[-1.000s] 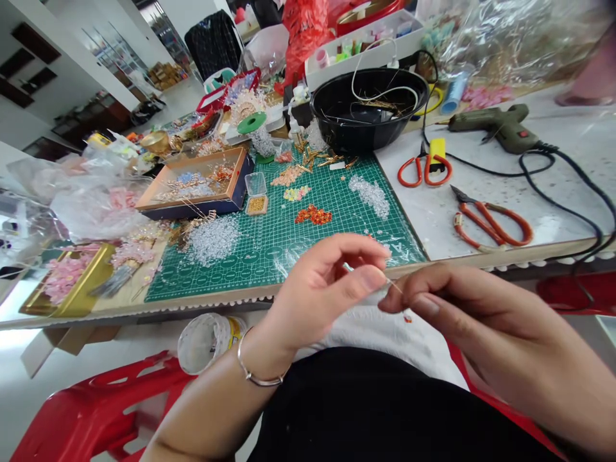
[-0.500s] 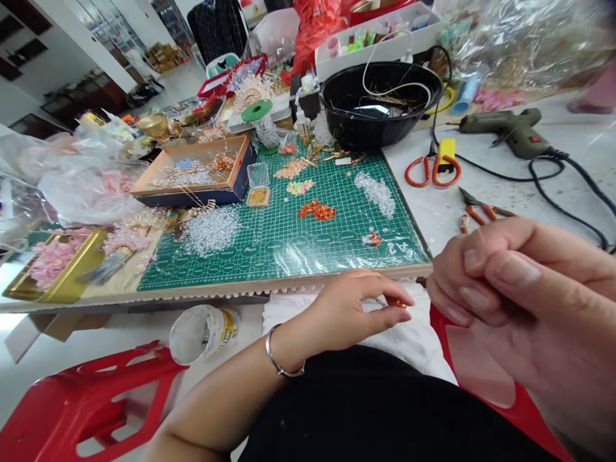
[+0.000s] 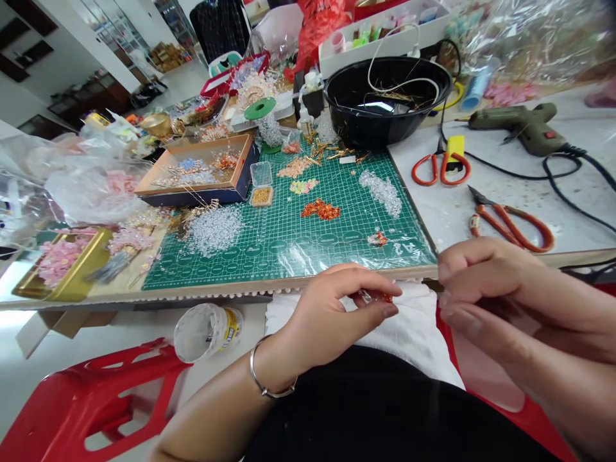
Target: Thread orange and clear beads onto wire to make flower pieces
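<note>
My left hand is above my lap, just in front of the table edge. Between its thumb and fingers sits a small cluster of orange and clear beads, partly hidden. Off to the right, my right hand is closed in a pinch, its thumb against the fingers; whatever it grips is too fine to make out. On the green cutting mat beyond lie orange beads, clear beads and a small orange-and-clear bead piece.
Pliers, red-handled scissors and a glue gun lie on the right. A black basin stands behind the mat. At left are a bead pile, a box and a red stool.
My left hand has shifted slightly left, and more of the bead cluster shows in its grip. My right hand has turned and drawn right, uncovering the pliers.
</note>
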Tool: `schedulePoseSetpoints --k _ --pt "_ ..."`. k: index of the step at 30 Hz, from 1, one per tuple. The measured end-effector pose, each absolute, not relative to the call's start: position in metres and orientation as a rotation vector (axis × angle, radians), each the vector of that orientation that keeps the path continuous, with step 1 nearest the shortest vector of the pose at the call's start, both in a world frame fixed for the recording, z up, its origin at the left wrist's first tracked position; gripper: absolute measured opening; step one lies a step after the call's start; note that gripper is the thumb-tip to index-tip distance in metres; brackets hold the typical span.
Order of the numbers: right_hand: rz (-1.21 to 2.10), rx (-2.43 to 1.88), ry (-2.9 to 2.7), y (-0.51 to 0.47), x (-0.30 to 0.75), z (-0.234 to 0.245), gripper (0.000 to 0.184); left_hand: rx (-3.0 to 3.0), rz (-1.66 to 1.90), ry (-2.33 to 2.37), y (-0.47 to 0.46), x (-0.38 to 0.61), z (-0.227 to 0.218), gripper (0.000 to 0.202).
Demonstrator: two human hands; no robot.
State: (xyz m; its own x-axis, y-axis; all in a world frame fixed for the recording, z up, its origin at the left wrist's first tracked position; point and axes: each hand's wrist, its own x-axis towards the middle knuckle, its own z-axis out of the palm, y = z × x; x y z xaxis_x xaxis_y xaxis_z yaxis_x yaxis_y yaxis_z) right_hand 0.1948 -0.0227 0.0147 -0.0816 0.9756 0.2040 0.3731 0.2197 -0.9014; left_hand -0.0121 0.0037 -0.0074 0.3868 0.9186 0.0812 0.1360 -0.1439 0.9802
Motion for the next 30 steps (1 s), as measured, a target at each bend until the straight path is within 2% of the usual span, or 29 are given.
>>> schedulePoseSetpoints --k 4,16,30 --pt "0.755 -1.219 -1.837 -0.022 0.1938 0.0062 0.006 1.632 0.969 0.94 0.0008 -0.0137 -0.0055 0.011" --pt "0.725 -1.254 -1.943 -0.0216 0.1893 0.007 0.016 1.768 1.019 0.966 -0.0057 -0.0139 0.0006 0.018" --pt "0.819 -1.148 -1.936 -0.0204 0.1904 0.0092 0.015 1.894 1.019 0.879 -0.0013 -0.0144 -0.001 0.016"
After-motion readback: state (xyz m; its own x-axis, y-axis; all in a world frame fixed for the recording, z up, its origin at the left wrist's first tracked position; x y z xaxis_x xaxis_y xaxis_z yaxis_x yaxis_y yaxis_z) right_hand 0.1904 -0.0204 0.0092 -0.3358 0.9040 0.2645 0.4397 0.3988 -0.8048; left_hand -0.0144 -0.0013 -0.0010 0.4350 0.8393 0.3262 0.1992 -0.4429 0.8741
